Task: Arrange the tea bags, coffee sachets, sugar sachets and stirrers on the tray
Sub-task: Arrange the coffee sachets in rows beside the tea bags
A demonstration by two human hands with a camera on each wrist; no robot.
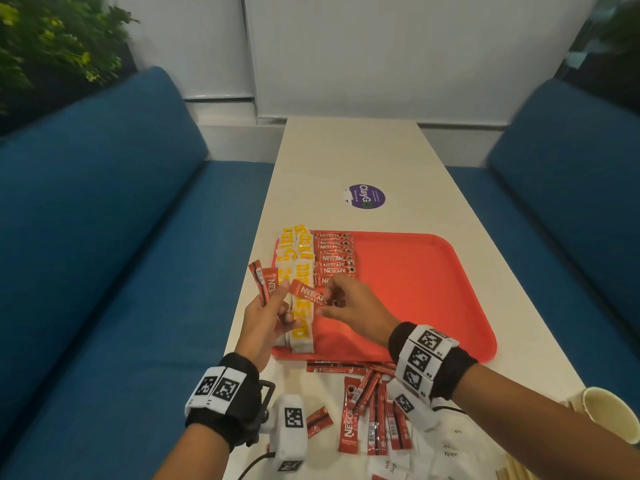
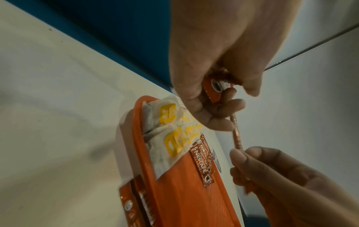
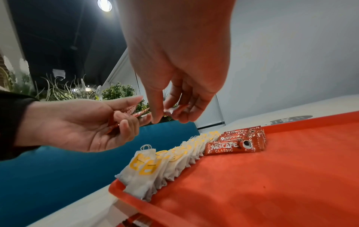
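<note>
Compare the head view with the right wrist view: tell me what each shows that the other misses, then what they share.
Only the head view shows the loose coffee sachets on the table near the tray's close edge, the paper cup and the purple sticker. Only the right wrist view shows a ceiling light and the left hand's palm. Both show the red tray, its tea bag row, the laid coffee sachets, and the right hand pinching one sachet.

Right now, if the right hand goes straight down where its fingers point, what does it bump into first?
Probably the row of coffee sachets on the tray, just below the right hand; depth is hard to judge.
</note>
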